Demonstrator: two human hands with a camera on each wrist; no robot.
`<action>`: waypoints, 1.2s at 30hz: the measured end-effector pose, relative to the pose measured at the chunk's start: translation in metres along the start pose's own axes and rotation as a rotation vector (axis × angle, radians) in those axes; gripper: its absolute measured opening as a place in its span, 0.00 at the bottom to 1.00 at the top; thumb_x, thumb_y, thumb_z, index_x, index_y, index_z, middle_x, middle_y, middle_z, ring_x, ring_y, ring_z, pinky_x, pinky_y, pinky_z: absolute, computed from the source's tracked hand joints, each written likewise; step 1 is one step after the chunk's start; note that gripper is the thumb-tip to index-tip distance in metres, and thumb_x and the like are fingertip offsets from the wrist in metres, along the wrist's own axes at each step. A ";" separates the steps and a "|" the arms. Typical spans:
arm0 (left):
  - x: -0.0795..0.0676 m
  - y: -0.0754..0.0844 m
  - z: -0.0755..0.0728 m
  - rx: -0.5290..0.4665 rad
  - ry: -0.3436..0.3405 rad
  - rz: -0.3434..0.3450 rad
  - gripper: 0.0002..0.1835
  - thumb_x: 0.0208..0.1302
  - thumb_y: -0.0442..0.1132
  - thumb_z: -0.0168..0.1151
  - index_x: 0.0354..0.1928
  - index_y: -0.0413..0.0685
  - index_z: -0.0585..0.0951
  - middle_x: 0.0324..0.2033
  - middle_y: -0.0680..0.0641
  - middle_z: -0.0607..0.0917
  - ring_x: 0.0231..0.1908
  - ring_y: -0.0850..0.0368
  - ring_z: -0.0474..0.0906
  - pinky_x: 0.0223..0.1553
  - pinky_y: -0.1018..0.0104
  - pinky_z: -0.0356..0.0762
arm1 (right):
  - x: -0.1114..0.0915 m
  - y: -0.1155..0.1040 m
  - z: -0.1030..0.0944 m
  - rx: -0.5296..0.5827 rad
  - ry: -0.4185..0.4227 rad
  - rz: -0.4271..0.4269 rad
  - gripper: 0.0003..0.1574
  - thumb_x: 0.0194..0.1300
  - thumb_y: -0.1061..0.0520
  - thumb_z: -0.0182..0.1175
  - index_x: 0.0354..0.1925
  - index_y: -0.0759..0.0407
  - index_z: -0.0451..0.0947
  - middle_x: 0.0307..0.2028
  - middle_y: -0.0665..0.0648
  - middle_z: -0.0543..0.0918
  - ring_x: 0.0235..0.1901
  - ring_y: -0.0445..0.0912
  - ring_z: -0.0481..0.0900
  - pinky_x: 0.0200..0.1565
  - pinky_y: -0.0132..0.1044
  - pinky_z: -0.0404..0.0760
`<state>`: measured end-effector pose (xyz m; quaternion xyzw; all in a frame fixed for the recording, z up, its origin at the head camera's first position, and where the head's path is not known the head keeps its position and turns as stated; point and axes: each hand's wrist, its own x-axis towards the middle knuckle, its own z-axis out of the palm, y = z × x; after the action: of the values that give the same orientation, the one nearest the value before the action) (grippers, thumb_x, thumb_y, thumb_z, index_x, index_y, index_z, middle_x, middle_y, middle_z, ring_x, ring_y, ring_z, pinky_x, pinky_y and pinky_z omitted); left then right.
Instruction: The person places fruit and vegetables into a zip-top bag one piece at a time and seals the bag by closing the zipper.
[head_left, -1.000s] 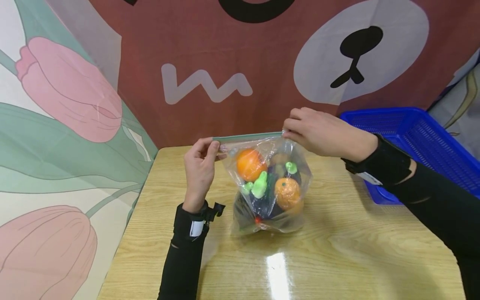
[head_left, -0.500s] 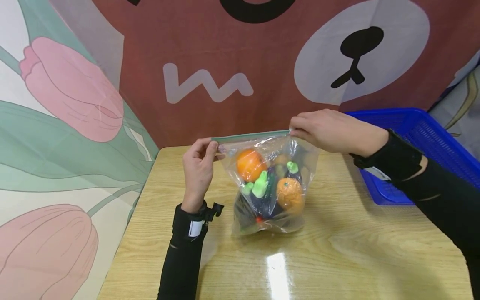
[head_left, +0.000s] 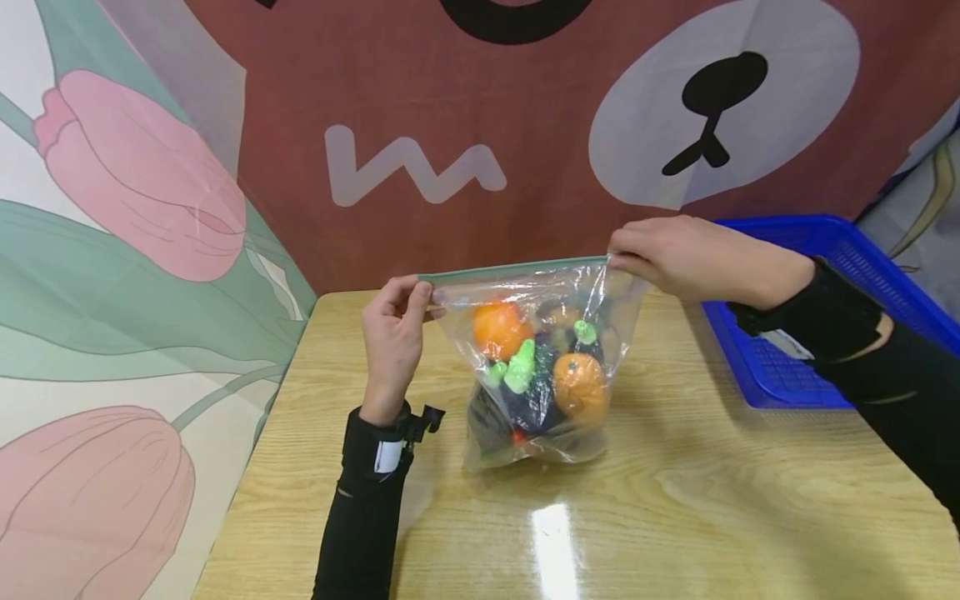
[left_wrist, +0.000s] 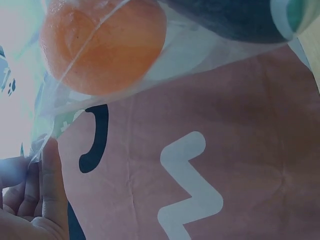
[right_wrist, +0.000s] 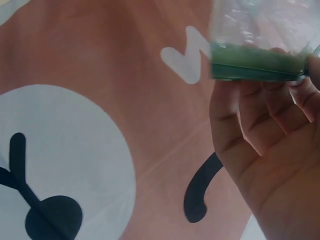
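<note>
A clear zip bag (head_left: 540,287) with a green top edge stands on the table, filled with toy-like fruit and vegetables. Inside show an orange fruit (head_left: 501,331), a second orange one (head_left: 580,380) lower right, and dark eggplants with light green caps (head_left: 521,367). My left hand (head_left: 393,342) pinches the bag's left top corner between thumb and fingers. Near the right end of the green edge, my right hand (head_left: 697,257) pinches the zip strip (right_wrist: 260,64). The top edge is stretched between both hands, slanting slightly up to the right.
A blue plastic basket (head_left: 795,367) stands at the right, partly behind the right forearm. Behind the wooden table (head_left: 675,500) hangs a reddish-brown cloth (head_left: 540,142) with a cartoon face. A floral cloth (head_left: 112,333) covers the left side.
My right hand has slid rightward along the green edge, from mid-bag toward the right corner. More of the strip shows between the hands. My left hand has hardly moved.
</note>
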<state>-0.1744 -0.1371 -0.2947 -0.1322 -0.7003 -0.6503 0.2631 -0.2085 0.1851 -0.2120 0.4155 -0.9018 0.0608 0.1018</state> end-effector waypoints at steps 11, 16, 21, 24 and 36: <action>-0.003 -0.002 -0.004 0.019 0.027 -0.012 0.13 0.67 0.38 0.56 0.40 0.30 0.79 0.28 0.59 0.82 0.29 0.64 0.80 0.34 0.68 0.82 | -0.018 0.013 0.000 -0.003 0.033 0.027 0.06 0.70 0.59 0.52 0.34 0.52 0.73 0.27 0.46 0.69 0.27 0.39 0.66 0.32 0.35 0.69; -0.003 -0.004 -0.009 0.040 0.050 -0.015 0.14 0.68 0.39 0.55 0.40 0.32 0.78 0.28 0.59 0.81 0.29 0.64 0.79 0.35 0.70 0.81 | -0.027 0.019 -0.001 -0.001 0.031 0.076 0.06 0.70 0.60 0.52 0.34 0.53 0.72 0.25 0.46 0.66 0.26 0.38 0.65 0.31 0.34 0.67; -0.004 -0.003 -0.009 0.043 0.029 -0.001 0.12 0.70 0.38 0.51 0.40 0.32 0.76 0.30 0.57 0.79 0.33 0.62 0.77 0.39 0.71 0.77 | -0.034 0.020 0.003 0.032 0.117 0.056 0.04 0.69 0.60 0.53 0.35 0.53 0.73 0.24 0.45 0.67 0.26 0.37 0.65 0.31 0.31 0.66; -0.007 -0.003 -0.007 0.063 -0.010 0.011 0.11 0.73 0.37 0.46 0.42 0.34 0.72 0.33 0.53 0.77 0.36 0.61 0.75 0.40 0.71 0.74 | -0.040 0.019 0.011 0.132 0.202 0.072 0.06 0.70 0.60 0.51 0.36 0.55 0.74 0.27 0.46 0.74 0.27 0.35 0.66 0.30 0.29 0.65; -0.015 0.014 -0.002 0.023 -0.026 0.018 0.09 0.74 0.40 0.41 0.41 0.40 0.67 0.22 0.48 0.80 0.21 0.62 0.81 0.21 0.66 0.80 | -0.054 -0.005 0.047 1.224 0.347 0.089 0.17 0.76 0.58 0.33 0.38 0.65 0.67 0.32 0.54 0.80 0.30 0.43 0.84 0.31 0.35 0.83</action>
<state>-0.1544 -0.1354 -0.2910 -0.1440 -0.7097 -0.6382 0.2613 -0.1768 0.2132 -0.2704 0.3449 -0.6907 0.6354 -0.0122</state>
